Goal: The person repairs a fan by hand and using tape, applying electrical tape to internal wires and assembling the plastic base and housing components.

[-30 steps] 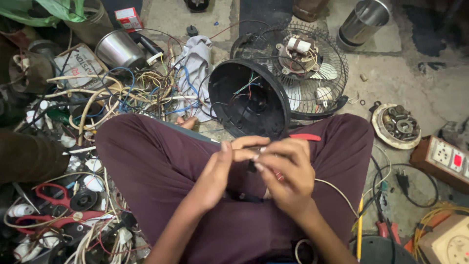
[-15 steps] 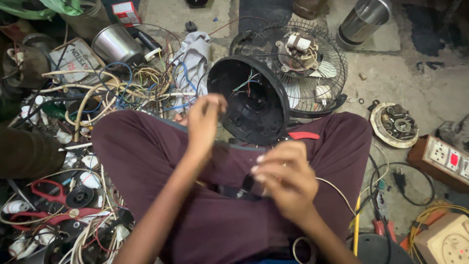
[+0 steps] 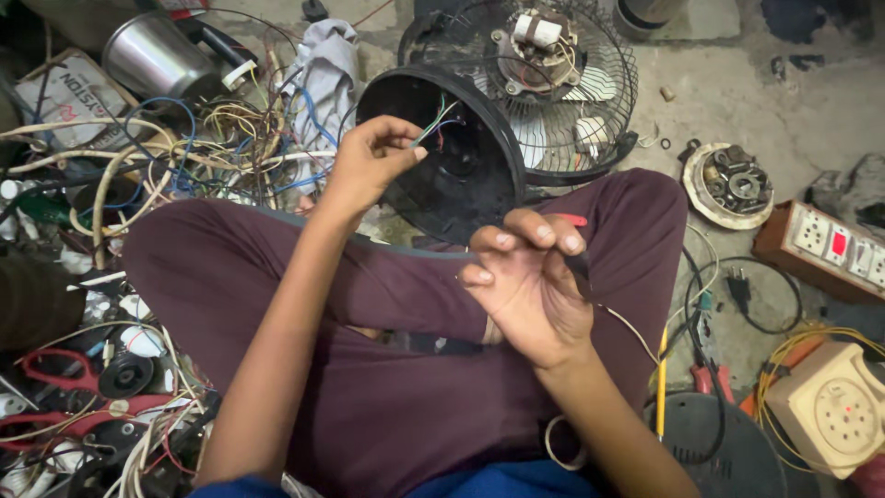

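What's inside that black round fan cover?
Inside the black fan housing, thin coloured wires run to the left hand. The housing's dark depths hide where they join.

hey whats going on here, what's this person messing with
A person sits cross-legged on the floor amid wires and fan parts. The left hand pinches thin coloured wires that come out of a black round fan housing. The right hand is raised over the lap, fingers curled around a small dark tool. A wire fan guard with a bare motor lies just behind the housing.
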